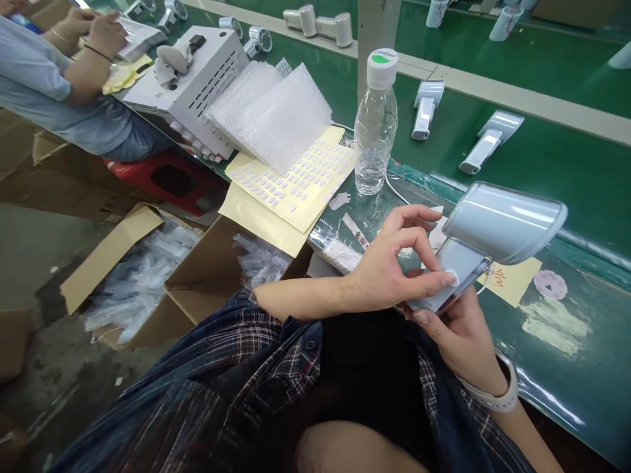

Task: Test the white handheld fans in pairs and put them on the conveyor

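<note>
Green bench matting (566, 164) fills the right and upper part of the frame, with a pale strip running across it toward the upper right. Your right hand (463, 338), lower right of centre, cups the handle of a pale grey handheld device (497, 226) from below — fingers closed around the grip, a white wristband behind the wrist. The device's broad head points toward the right edge of the frame, raised above the matting. Your left hand (394, 266), at centre, is pinched: the tip of one finger presses a small white pad onto the handle face, the other fingers curled above it and spread. Whether anything sits between finger and thumb cannot be told.

Just above your left hand stands a clear water bottle (375, 125) with a white cap, upright, nearly empty. Left of the bottle lies a yellow sticker sheet (296, 184) carrying rows of small white pads, partly covered by a stack of bubble-wrap bags (276, 112). A yellow note (513, 281) lies flat on the matting under the device. More grey devices (426, 108) rest on the matting in the upper right, well apart from yours.

Lower left — an open cardboard box (128, 276) holds clear plastic bags. Upper left, another person's hands (93, 29) rest by a white perforated metal box (197, 79).
</note>
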Demonstrator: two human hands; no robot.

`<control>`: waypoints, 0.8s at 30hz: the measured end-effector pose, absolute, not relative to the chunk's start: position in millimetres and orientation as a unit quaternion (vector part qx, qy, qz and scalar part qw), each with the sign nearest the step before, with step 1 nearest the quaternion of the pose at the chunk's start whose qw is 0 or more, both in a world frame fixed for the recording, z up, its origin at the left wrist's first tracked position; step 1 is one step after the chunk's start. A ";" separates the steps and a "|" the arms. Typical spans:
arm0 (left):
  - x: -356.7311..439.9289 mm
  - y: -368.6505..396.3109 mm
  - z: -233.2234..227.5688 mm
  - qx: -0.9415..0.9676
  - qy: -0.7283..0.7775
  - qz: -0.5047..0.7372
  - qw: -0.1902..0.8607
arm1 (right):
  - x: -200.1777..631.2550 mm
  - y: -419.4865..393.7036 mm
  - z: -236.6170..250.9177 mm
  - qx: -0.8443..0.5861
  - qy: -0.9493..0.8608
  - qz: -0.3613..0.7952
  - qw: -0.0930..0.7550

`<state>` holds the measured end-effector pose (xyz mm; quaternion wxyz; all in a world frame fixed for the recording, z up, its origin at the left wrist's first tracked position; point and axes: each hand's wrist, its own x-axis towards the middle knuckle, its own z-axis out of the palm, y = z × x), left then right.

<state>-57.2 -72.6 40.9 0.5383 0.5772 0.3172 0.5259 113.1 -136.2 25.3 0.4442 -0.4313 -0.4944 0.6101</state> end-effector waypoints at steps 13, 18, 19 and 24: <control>-63.3 -71.4 37.0 0.607 0.329 0.484 0.538 | 110.9 -131.9 25.2 -0.269 -0.447 0.729 0.443; -115.4 -32.1 36.2 0.723 0.321 0.489 0.368 | 113.3 -132.5 31.4 -0.222 -0.417 0.769 0.431; -137.6 -17.7 37.4 0.729 0.355 0.502 0.301 | 113.9 -132.9 32.1 -0.217 -0.417 0.772 0.429; -271.8 61.3 31.7 0.734 0.623 0.269 -0.013 | 114.7 -133.2 29.9 -0.215 -0.419 0.771 0.428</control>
